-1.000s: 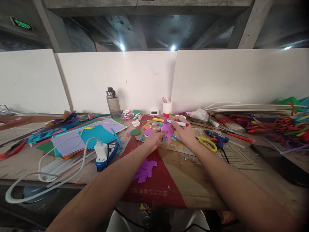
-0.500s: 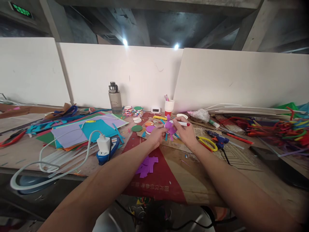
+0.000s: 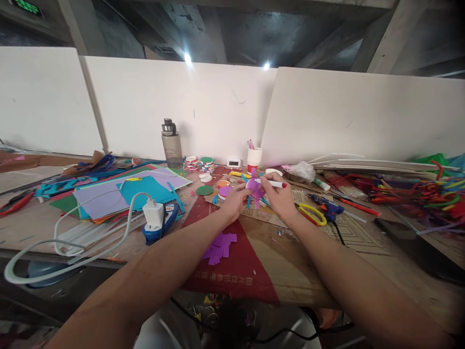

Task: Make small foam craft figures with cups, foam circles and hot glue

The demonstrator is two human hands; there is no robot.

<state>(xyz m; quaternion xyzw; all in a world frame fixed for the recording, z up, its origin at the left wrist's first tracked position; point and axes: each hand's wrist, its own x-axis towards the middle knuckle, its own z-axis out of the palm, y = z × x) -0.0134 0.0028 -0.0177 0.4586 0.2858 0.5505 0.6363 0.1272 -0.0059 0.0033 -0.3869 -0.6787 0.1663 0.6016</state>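
Observation:
Both my arms reach forward over a cluttered wooden table [image 3: 298,271]. My left hand [image 3: 232,202] pinches a purple foam cut-out with blue strips [image 3: 256,193], held up just above the table. My right hand [image 3: 279,196] is closed on a white marker with a red cap [image 3: 271,183], which lies sideways with its tip at the upper part of the cut-out. Purple foam scraps [image 3: 219,245] lie on a dark red sheet [image 3: 236,271] near my forearms.
Coloured foam sheets [image 3: 123,194] are stacked at left, beside a white charger with cable [image 3: 152,213]. A water bottle [image 3: 171,145], tape rolls, a paper cup [image 3: 254,157] stand at the back. Yellow scissors [image 3: 311,213], a blue glue gun [image 3: 329,207], pipe cleaners [image 3: 417,191] lie right.
The head view has tilted slightly, so the table sits a little higher. My hands hold the cut-out and marker almost as before, with the marker tip closer on the cut-out.

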